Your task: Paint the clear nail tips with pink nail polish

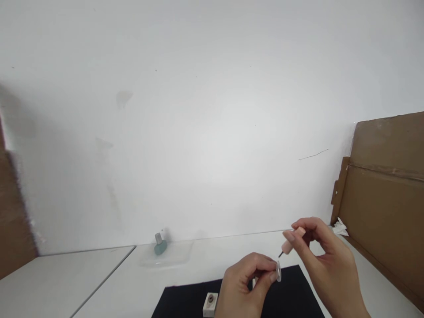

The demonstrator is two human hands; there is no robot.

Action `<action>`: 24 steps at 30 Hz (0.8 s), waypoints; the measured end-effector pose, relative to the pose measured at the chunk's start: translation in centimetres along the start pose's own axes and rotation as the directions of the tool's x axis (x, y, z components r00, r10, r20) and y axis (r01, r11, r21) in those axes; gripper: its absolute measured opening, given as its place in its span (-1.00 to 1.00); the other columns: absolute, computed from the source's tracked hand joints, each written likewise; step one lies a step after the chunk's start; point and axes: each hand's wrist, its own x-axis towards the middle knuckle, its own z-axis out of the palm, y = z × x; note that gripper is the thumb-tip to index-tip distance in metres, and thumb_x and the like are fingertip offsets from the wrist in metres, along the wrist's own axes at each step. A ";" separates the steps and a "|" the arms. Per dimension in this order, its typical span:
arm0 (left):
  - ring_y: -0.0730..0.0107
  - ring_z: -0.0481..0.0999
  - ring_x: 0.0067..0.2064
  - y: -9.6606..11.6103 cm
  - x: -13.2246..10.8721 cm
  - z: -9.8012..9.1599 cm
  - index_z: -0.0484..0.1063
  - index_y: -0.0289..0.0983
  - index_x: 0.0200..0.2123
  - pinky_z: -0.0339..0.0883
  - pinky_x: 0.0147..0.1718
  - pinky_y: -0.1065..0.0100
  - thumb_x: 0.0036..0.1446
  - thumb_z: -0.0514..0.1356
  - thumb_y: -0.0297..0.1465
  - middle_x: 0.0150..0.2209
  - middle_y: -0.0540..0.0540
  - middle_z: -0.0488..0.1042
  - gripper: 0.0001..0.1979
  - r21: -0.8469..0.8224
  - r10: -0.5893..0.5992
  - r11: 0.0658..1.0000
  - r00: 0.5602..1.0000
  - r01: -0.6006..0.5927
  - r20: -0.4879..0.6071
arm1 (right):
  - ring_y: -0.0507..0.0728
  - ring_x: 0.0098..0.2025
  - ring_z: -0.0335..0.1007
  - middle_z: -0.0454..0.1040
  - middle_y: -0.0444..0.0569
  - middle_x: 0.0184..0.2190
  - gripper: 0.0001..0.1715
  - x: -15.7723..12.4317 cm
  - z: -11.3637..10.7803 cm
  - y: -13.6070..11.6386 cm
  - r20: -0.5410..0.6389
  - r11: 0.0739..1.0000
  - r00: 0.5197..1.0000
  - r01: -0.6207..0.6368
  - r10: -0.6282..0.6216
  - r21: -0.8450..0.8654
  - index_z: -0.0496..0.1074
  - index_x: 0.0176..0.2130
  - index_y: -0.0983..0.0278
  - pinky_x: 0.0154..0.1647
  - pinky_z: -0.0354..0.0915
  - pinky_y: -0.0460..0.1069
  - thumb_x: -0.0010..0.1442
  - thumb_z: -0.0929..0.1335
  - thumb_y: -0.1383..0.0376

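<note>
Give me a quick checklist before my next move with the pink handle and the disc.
1. Right hand has a grip on the pink handle: ok, pinched between thumb and fingers.
2. Left hand has a grip on the disc: ok, pinched at one side.
3. Dark tip points toward the disc: ok.
4. Tip touches the disc: cannot tell from this angle.
5. Teal bottle is apart from both hands: ok, it is well off to the left.
6. Black mat is fully in view: not ok, the picture's bottom edge cuts it off.
</note>
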 end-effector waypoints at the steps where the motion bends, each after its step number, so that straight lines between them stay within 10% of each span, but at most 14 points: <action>1: 0.30 0.64 -0.33 0.0 0.0 0.0 0.63 -0.18 -0.49 0.47 -0.30 0.44 0.03 0.35 -0.46 -0.41 0.00 0.69 -0.91 -0.024 -0.032 0.999 0.999 0.032 0.001 | 0.09 -0.51 0.40 0.54 -0.23 -0.59 -0.79 0.0 0.0 0.0 -0.028 1.000 1.000 -0.006 0.005 -0.007 0.45 -0.36 0.12 -0.39 0.37 -0.06 0.23 0.46 0.10; 8: 0.31 0.61 -0.38 0.1 0.2 0.2 0.63 -0.23 -0.52 0.51 -0.30 0.39 -0.10 0.47 -0.40 -0.49 0.00 0.65 -0.91 -0.239 -0.218 0.946 0.975 0.220 0.031 | 0.10 -0.53 0.36 0.47 -0.21 -0.65 -0.75 0.0 -0.2 -0.3 0.124 0.995 0.992 -0.046 0.036 0.085 0.45 -0.39 0.14 -0.45 0.38 -0.05 0.22 0.46 0.07; 15: 0.31 0.61 -0.38 0.3 0.0 0.1 0.67 -0.24 -0.51 0.54 -0.29 0.34 -0.15 0.53 -0.38 -0.44 -0.06 0.69 -0.87 -0.345 -0.248 0.901 0.965 0.264 0.090 | 0.12 -0.54 0.44 0.57 -0.17 -0.58 -0.73 0.1 -0.2 0.1 -0.071 1.000 0.997 -0.027 0.027 0.009 0.46 -0.36 0.14 -0.39 0.44 -0.02 0.21 0.47 0.04; 24: 0.36 0.59 -0.42 0.4 0.2 0.3 0.68 -0.26 -0.50 0.51 -0.31 0.37 -0.16 0.57 -0.34 -0.50 -0.03 0.67 -0.82 -0.380 -0.244 0.887 0.965 0.264 0.101 | 0.09 -0.54 0.38 0.52 -0.22 -0.62 -0.76 0.1 -0.1 0.0 0.027 1.000 1.000 0.005 -0.006 0.029 0.45 -0.38 0.13 -0.45 0.39 -0.06 0.21 0.47 0.08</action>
